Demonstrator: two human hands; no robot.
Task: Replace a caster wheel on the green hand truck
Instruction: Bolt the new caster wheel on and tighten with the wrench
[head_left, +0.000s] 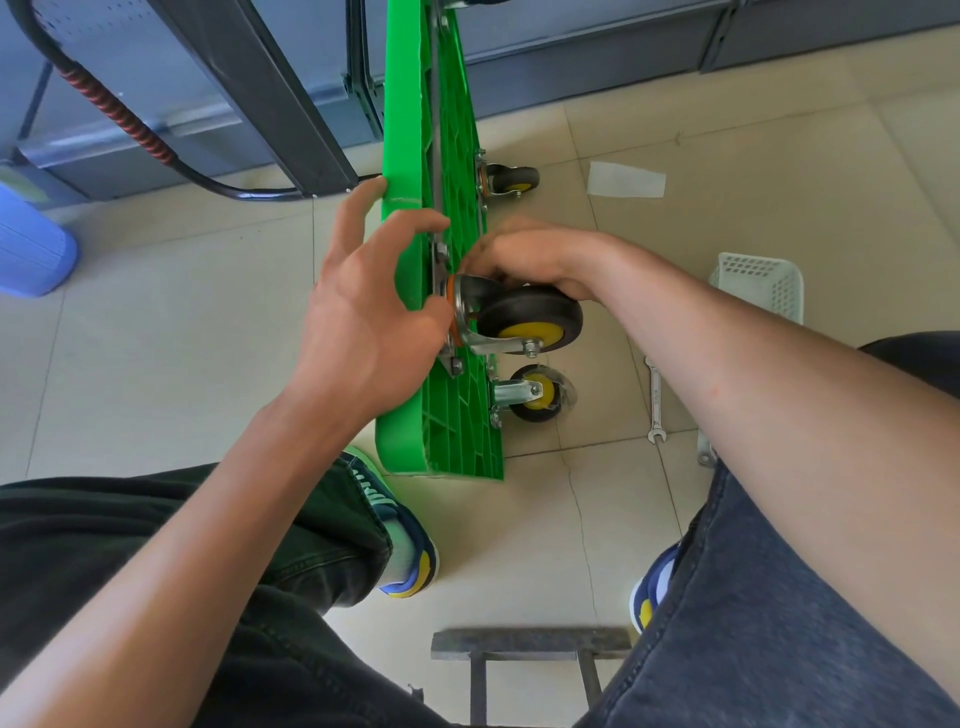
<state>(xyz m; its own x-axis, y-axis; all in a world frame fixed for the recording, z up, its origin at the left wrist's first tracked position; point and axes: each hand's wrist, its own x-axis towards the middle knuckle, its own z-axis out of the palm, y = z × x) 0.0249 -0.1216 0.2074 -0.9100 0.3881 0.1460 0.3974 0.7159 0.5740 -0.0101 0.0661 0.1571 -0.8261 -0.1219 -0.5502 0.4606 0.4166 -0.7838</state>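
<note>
While gripped: caster (524, 317), right hand (524, 257).

No text, label, brand or number can be read. Stamped marks may be carried on the shank of the wrench (655, 400) lying on the floor, but they are too small to be made out.

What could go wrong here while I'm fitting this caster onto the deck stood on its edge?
1. The green deck stands on edge, steadied only by the left hand; it could tip or slide on the tiled floor.
2. The right hand grips the caster against its mounting plate; if it slips, the caster could drop or pinch fingers.
3. The wrench lies on the floor apart from both hands; reaching for it means releasing something.
</note>
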